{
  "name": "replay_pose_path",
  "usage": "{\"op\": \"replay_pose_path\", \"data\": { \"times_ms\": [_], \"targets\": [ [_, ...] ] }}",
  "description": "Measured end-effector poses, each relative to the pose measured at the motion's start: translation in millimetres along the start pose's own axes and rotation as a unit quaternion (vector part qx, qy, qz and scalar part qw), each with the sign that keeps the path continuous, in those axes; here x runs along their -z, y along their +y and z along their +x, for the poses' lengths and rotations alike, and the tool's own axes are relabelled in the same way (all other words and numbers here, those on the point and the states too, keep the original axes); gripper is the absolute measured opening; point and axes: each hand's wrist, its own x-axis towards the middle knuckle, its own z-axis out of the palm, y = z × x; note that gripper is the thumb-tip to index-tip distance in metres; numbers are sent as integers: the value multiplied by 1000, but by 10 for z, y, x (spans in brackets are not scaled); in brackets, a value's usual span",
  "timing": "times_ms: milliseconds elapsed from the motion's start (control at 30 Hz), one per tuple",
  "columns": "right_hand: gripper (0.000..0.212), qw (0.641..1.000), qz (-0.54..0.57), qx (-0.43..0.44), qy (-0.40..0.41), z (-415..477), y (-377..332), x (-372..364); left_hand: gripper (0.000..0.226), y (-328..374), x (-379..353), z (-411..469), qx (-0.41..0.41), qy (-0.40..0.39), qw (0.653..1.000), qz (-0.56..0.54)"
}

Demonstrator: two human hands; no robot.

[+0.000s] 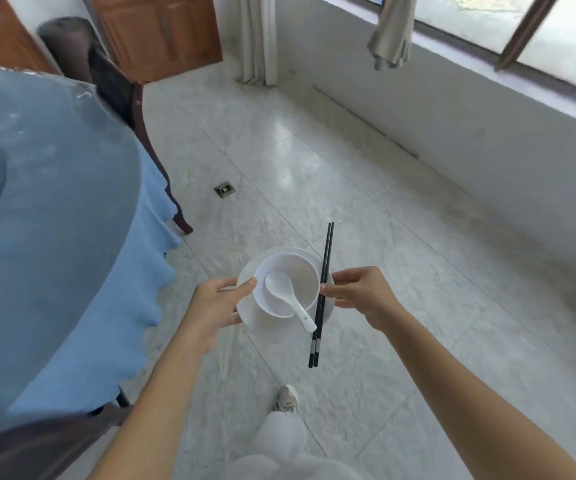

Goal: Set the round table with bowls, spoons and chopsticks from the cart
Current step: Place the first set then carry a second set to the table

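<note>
White glossy bowl [286, 284], spoon [288, 296] inside; black slim chopsticks [321, 292].

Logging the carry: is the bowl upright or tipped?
Upright: the bowl sits mouth-up on the plate, and the spoon rests inside it.
</note>
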Motion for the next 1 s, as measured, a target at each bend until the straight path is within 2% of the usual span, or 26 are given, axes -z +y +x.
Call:
{"op": "replay_pose_path", "data": {
  "times_ms": [67, 267, 333, 367, 400, 500, 567, 667, 833, 867, 933, 1000],
  "targets": [
    [42, 1000, -6, -1, -8, 452, -333, 22, 43, 316, -11, 370, 1, 9, 1000, -5],
    [36, 997, -46, 9, -55, 1864, -1178, 53, 46, 1103, -89, 1485, 0, 49, 998, -31],
    [21, 994, -67, 20, -82, 2382, -1433, 37, 47, 1328, -110, 1896, -1, 65, 997, -46],
    [21, 992, -78, 32, -95, 2658, -1570, 25, 48, 1448, -120, 2111, -2, 74, 996, -54],
    [29, 990, -89, 42, -106, 2936, -1705, 9, 49, 1563, -132, 2320, -3, 85, 994, -62],
    [31, 982, -118, 59, -134, 3762, -2116, -46, 52, 1905, -159, 2908, -3, 119, 989, -89],
    [47, 975, -127, 72, -166, 4279, -2429, -93, 50, 2143, -163, 3258, -6, 143, 984, -110],
    [58, 966, -136, 85, -205, 4927, -2944, -209, 48, 2509, -135, 3700, -8, 178, 974, -136],
    [23, 946, -188, 90, -249, 5793, -3687, -588, 38, 2966, 51, 4365, -2, 237, 956, -171],
    [21, 940, -192, 93, -267, 5940, -3815, -692, 35, 3042, 116, 4503, -1, 248, 953, -175],
    [38, 929, -203, 98, -292, 6292, -4047, -927, 29, 3181, 274, 4792, 0, 268, 946, -181],
    [28, 922, -215, 103, -306, 6653, -4301, -1197, 29, 3334, 479, 5102, 1, 286, 941, -183]
  ]
}}
